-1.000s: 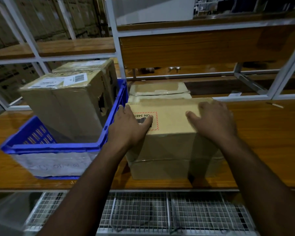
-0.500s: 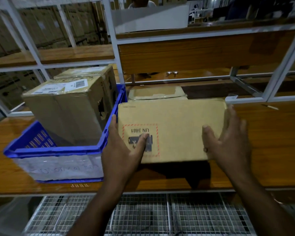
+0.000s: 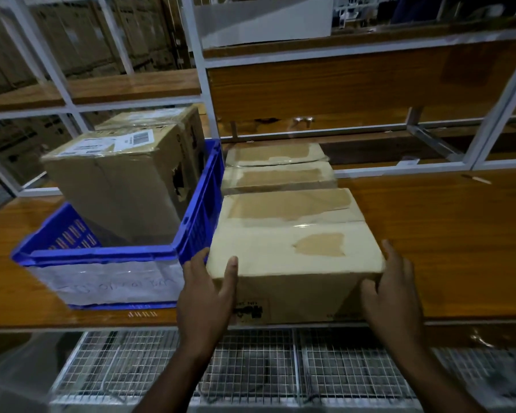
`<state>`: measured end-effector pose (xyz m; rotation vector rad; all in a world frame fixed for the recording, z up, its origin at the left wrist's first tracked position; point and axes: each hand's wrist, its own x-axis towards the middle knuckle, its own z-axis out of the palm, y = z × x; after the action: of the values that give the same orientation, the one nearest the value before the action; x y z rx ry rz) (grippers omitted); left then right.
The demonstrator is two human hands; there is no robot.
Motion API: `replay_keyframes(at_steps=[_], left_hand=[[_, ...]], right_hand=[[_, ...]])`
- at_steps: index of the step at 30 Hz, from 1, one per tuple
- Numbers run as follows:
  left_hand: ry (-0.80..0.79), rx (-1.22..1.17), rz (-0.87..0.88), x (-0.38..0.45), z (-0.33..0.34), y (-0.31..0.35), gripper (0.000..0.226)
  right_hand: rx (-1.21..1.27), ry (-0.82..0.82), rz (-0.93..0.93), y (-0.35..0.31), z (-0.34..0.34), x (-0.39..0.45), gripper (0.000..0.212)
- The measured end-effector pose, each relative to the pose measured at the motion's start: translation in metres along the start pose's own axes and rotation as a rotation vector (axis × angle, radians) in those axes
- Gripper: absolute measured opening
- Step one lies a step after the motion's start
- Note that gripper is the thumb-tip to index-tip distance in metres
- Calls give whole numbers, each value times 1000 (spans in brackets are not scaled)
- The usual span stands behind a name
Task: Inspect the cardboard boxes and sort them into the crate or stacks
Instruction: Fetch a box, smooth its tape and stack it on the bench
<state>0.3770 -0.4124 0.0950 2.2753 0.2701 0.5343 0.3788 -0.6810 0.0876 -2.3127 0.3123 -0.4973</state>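
While the taped brown cardboard box (image 3: pixel 292 251) at lower centre is clasped at its near corners by the left hand (image 3: pixel 204 296) and right hand (image 3: pixel 392 296), stiff, moderately weighty handling is judged likely beside the blue plastic crate (image 3: pixel 113 257).

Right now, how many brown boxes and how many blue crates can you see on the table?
Cardboard boxes in the blue crate: 2
Cardboard box held by both hands: 1
Cardboard boxes behind it: 1, perhaps 2 stacked
Blue crates: 1
Total: 5 at least

head cam | looks forward-down | close over wooden shelf (image 3: pixel 429 234) | single view
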Motion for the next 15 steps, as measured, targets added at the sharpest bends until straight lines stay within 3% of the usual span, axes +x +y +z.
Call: replay_keyframes(at_steps=[3, 6, 8, 11, 15], left_hand=[[21, 99, 88, 4, -1, 1, 64], [0, 202, 309, 14, 2, 15, 65], [-140, 230, 427, 21, 8, 28, 70], [-336, 328, 486, 33, 21, 40, 73], [-379, 503, 517, 33, 30, 39, 86]], right_hand=[[1, 85, -103, -2, 2, 4, 49], [-25, 124, -321, -14, 5, 10, 36], [-56, 61, -423, -27, 10, 16, 35], [-121, -143, -419, -49, 21, 21, 32], [-268, -168, -469, -57, 34, 19, 39]])
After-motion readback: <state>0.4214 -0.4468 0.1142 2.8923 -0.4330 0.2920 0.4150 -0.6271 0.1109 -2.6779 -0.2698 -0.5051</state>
